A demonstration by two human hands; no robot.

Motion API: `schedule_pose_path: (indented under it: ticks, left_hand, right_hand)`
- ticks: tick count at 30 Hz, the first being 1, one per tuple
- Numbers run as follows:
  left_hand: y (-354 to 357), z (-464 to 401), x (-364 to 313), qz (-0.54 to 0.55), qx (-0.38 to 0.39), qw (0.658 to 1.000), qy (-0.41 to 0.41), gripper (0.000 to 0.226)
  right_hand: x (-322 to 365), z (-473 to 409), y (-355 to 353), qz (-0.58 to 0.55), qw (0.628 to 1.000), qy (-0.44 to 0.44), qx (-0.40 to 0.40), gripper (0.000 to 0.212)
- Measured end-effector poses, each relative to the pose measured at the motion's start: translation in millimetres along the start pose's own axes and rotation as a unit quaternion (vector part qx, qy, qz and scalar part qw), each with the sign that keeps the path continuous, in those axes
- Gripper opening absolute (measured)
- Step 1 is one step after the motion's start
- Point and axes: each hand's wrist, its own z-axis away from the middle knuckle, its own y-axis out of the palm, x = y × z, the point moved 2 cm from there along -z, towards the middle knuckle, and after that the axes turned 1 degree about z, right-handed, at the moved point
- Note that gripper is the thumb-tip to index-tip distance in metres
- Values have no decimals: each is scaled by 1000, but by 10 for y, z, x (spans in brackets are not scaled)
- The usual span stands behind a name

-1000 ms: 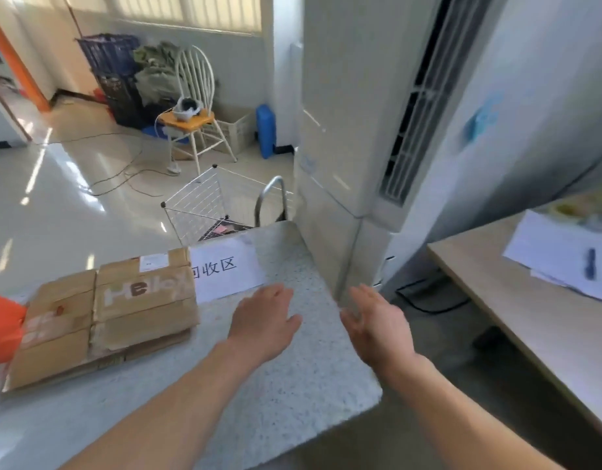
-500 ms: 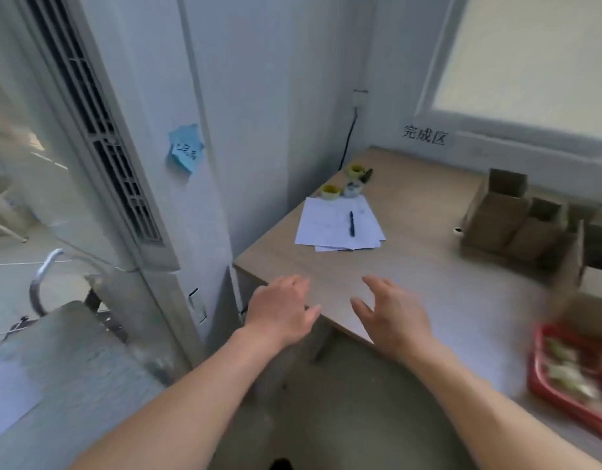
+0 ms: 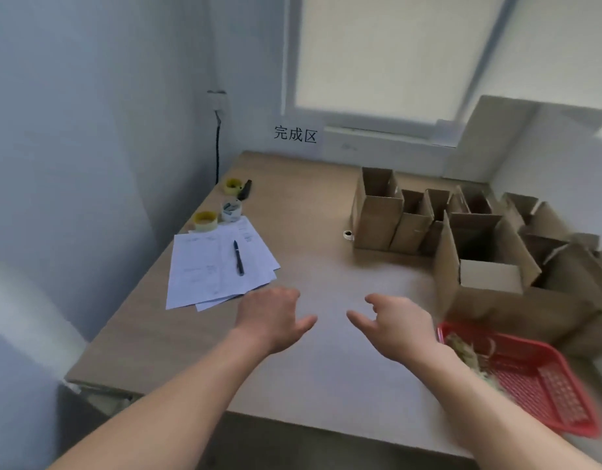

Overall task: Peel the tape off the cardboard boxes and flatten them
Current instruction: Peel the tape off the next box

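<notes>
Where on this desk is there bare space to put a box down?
Bare wood lies between the white paper sheets and the open brown cardboard boxes, ahead of both empty hands. The right side is crowded by boxes and the red plastic basket.

You can read one sign (image 3: 295, 134), "完成区", on the wall above the bench's (image 3: 309, 205) far edge; the print on the papers (image 3: 214, 266) is illegible.

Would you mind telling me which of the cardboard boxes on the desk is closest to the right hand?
The large open box just behind the red basket is closest to the right hand; the smaller boxes stand farther back.
</notes>
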Motion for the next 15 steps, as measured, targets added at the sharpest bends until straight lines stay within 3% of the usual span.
schedule_pose_path:
  ticks: [11,15]
  left_hand:
    - [289,-1364,-990,6,43,995,91,59]
    - [447,-1706,-1257,0,57,995,82,55]
  right_hand:
    - [-1362,-814,-217,-19,987,145,-65,46]
    - [-1765,-1215,-112,-15,985,170,-17,51]
